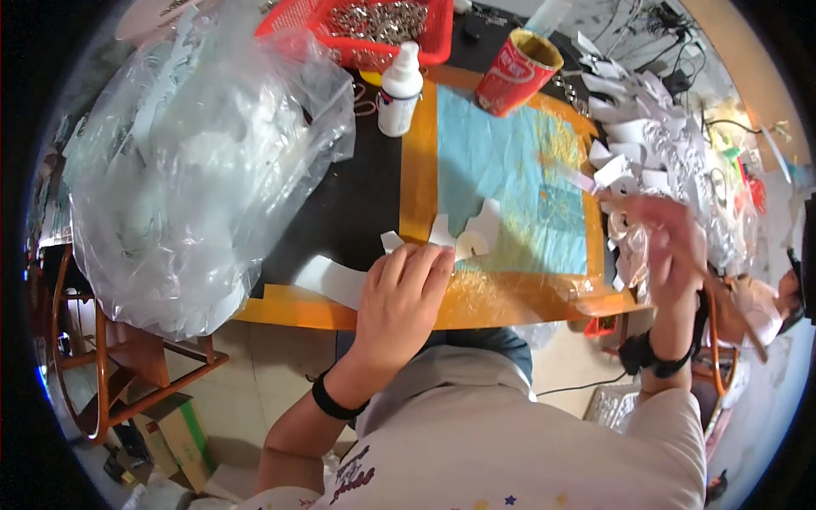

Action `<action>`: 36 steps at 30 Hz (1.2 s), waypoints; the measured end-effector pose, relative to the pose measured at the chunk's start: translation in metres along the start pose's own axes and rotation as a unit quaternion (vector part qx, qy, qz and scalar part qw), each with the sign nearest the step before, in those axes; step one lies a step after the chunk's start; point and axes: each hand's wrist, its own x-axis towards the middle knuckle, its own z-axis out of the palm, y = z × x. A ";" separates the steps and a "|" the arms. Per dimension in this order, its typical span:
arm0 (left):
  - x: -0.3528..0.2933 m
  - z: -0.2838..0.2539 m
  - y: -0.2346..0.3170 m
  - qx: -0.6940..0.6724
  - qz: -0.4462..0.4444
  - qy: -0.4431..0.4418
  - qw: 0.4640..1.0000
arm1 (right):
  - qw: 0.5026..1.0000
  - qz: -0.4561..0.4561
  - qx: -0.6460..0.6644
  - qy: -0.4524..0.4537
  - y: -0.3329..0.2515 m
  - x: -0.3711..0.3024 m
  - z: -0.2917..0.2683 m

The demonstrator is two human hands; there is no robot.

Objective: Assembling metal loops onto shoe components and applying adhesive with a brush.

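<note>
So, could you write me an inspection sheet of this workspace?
Surface: black tabletop; light-blue sheet bordered with orange tape, yellowish streaks on it.
Job's things: white cut pieces; long-handled tool, blurred.
Clutter: clear plastic bag, red basket of small metal parts, white bottle, red can, white heap at right.
Grip: left hand touches white pieces; right hand holds the tool.
Cables: dark cords upper right; another cord on the floor.
Surroundings: wooden chair, cardboard box; another person at right.
</note>
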 end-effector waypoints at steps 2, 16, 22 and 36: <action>0.003 0.000 0.001 0.012 0.006 0.002 1.000 | 0.996 -0.019 0.060 -0.056 -0.015 -0.015 0.017; 0.002 -0.001 -0.001 0.000 0.007 -0.014 1.000 | 0.989 -0.071 0.064 -0.117 -0.017 -0.033 0.061; 0.001 0.000 0.000 0.007 0.007 -0.007 1.000 | 0.989 -0.061 0.080 -0.112 -0.022 -0.032 0.052; 0.000 0.003 -0.003 0.007 0.031 -0.005 0.999 | 0.988 -0.089 0.101 -0.078 -0.023 -0.029 0.051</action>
